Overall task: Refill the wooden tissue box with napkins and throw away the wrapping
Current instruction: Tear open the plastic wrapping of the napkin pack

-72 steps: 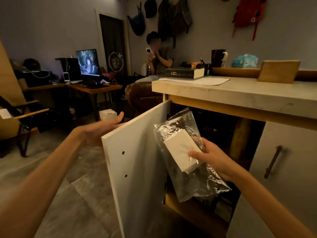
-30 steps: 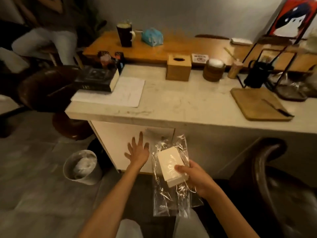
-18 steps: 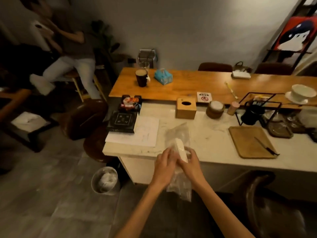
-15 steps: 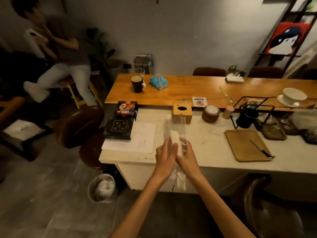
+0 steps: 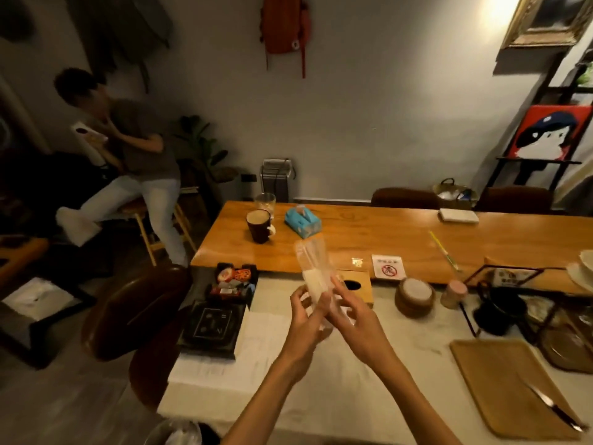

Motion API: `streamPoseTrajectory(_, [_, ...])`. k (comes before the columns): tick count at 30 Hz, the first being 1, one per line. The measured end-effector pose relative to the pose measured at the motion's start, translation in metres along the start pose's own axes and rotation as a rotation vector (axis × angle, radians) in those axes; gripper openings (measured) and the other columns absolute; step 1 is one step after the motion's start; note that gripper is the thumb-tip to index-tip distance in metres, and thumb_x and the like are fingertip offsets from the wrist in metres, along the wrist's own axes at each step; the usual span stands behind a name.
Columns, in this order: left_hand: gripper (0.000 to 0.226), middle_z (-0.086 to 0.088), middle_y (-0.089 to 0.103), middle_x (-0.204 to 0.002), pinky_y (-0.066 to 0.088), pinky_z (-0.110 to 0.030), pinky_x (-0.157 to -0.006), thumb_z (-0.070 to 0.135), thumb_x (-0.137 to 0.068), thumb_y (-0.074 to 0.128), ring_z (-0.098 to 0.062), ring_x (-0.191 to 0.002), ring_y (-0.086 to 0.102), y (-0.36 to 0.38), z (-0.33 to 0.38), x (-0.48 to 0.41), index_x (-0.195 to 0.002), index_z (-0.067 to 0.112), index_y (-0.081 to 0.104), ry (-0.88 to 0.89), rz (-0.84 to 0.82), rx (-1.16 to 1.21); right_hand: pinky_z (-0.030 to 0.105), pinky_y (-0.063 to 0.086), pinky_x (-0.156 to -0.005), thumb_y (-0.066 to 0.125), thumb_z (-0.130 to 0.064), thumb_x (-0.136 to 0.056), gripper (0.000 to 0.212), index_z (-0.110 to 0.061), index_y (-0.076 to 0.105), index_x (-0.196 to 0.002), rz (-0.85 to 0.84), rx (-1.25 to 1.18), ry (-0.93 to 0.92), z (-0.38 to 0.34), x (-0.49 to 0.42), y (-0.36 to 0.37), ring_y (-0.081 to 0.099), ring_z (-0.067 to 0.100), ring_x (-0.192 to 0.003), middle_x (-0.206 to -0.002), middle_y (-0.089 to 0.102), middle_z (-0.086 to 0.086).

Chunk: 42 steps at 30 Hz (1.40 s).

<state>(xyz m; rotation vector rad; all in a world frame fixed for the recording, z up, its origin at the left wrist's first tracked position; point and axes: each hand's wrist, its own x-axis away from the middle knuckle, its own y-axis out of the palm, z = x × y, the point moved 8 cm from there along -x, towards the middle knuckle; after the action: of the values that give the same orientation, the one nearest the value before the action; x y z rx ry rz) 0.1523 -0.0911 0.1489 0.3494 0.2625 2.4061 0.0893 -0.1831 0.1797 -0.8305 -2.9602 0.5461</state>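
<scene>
— Above the pale counter (image 5: 353, 396), what do the hands hold?
— Left hand (image 5: 306, 316) and right hand (image 5: 351, 311) pinch the clear wrapping (image 5: 313, 255) around white napkins (image 5: 316, 284), upright, before the wooden tissue box (image 5: 361, 285).

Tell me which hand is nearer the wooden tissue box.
Right. The right hand overlaps the wooden tissue box in view; the left hand sits farther to its left.

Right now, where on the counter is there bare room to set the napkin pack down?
The widest bare patch of the white counter lies between the paper sheet and the wooden cutting board, in front of the wooden tissue box. It is crowded along the back by the round wooden container, and at right by the black wire rack.
</scene>
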Motion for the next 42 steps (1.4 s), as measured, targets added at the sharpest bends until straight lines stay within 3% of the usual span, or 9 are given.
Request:
streamPoseTrajectory(3, [0.070, -0.005, 0.058, -0.132, 0.055, -0.053, -0.090, 0.051, -0.077, 0.071, -0.027, -0.116, 0.063, -0.020, 0.000, -0.024, -0.135, 0.034, 0.035, -0.085, 0.090, 0.158, 0.011, 0.051, -0.079, 0.059, -0.030, -0.094, 0.050, -0.042, 0.042, -0.139, -0.065, -0.066, 0.029, -0.004, -0.031, 0.001, 0.056, -0.006, -0.107, -0.122, 0.056, -0.024])
streamPoseTrajectory(7, [0.053, -0.013, 0.061, -0.130, 0.055, -0.054, -0.085, 0.037, -0.087, 0.064, -0.033, -0.116, 0.062, -0.034, -0.013, -0.048, -0.135, 0.031, 0.040, -0.183, 0.085, 0.367, 0.033, 0.060, -0.080, 0.059, -0.018, -0.094, 0.033, -0.024, 0.059, -0.127, 0.027, -0.109, 0.069, -0.008, -0.068, -0.015, 0.067, 0.021, -0.101, -0.109, 0.067, 0.002])
streamPoseTrajectory(10, [0.048, -0.016, 0.059, -0.133, 0.051, -0.049, -0.080, 0.026, -0.092, 0.061, -0.032, -0.118, 0.059, -0.042, -0.032, -0.060, -0.135, 0.026, 0.040, -0.277, 0.082, 0.417, 0.039, 0.059, -0.082, 0.057, -0.017, -0.095, 0.031, -0.020, 0.059, -0.126, 0.031, 0.059, 0.066, -0.025, -0.091, -0.031, 0.068, 0.017, -0.094, -0.102, 0.068, 0.000])
streamPoseTrajectory(17, [0.082, -0.023, 0.056, -0.132, 0.054, -0.054, -0.082, 0.015, -0.068, 0.081, -0.039, -0.114, 0.059, -0.058, -0.067, -0.087, -0.134, 0.022, 0.033, -0.447, 0.077, 0.449, 0.028, 0.059, -0.078, 0.052, -0.018, -0.097, 0.028, -0.025, 0.060, -0.123, 0.051, 0.420, 0.053, -0.074, -0.113, -0.064, 0.067, 0.002, -0.090, -0.102, 0.068, -0.009])
streamPoseTrajectory(20, [0.103, -0.007, 0.023, -0.159, 0.031, -0.054, -0.111, 0.005, -0.083, 0.067, -0.033, -0.142, 0.032, -0.082, -0.045, -0.098, -0.149, 0.045, -0.001, -0.352, 0.250, 0.179, 0.026, 0.059, -0.079, 0.052, -0.014, -0.097, 0.027, -0.023, 0.060, -0.121, 0.021, 0.506, 0.065, -0.090, -0.119, -0.074, 0.067, -0.001, -0.087, -0.095, 0.067, -0.015])
streamPoseTrajectory(23, [0.095, 0.013, -0.008, -0.163, 0.011, -0.043, -0.122, 0.020, -0.091, 0.062, -0.012, -0.151, 0.000, -0.081, 0.042, -0.102, -0.152, 0.041, -0.007, 0.176, 0.281, -0.113, 0.031, 0.058, -0.084, 0.052, -0.010, -0.096, 0.028, -0.018, 0.062, -0.122, -0.056, 0.538, 0.057, -0.100, -0.125, -0.075, 0.069, 0.003, -0.091, -0.100, 0.071, -0.008])
streamPoseTrajectory(28, [0.062, 0.005, 0.029, -0.158, 0.000, -0.050, -0.121, 0.055, -0.092, 0.050, -0.019, -0.150, 0.010, 0.020, 0.167, -0.095, -0.147, 0.034, 0.032, 0.990, -0.106, -1.197, 0.026, 0.057, -0.081, 0.053, -0.012, -0.096, 0.027, -0.021, 0.061, -0.121, -0.167, 0.732, -0.017, -0.110, -0.132, -0.065, 0.069, 0.005, -0.090, -0.102, 0.072, -0.008])
streamPoseTrajectory(33, [0.025, 0.005, 0.071, -0.107, 0.053, -0.041, -0.087, 0.040, -0.090, 0.061, -0.017, -0.103, 0.064, 0.079, 0.182, -0.134, -0.111, 0.027, 0.067, 0.791, -0.478, -1.560, 0.030, 0.057, -0.080, 0.056, -0.022, -0.095, 0.014, -0.030, 0.061, -0.106, -0.179, 0.824, -0.060, -0.107, -0.131, -0.093, 0.065, -0.003, -0.087, -0.095, 0.069, -0.016])
streamPoseTrajectory(42, [0.028, 0.009, 0.072, -0.079, 0.058, -0.041, -0.071, 0.053, -0.083, 0.064, -0.005, -0.074, 0.066, 0.151, 0.186, -0.142, -0.090, 0.028, 0.073, 0.625, -0.507, -1.502, 0.030, 0.059, -0.079, 0.060, -0.024, -0.093, 0.018, -0.028, 0.067, -0.109, -0.153, 0.788, -0.167, -0.092, -0.129, -0.179, 0.067, -0.006, -0.080, -0.091, 0.070, -0.018])
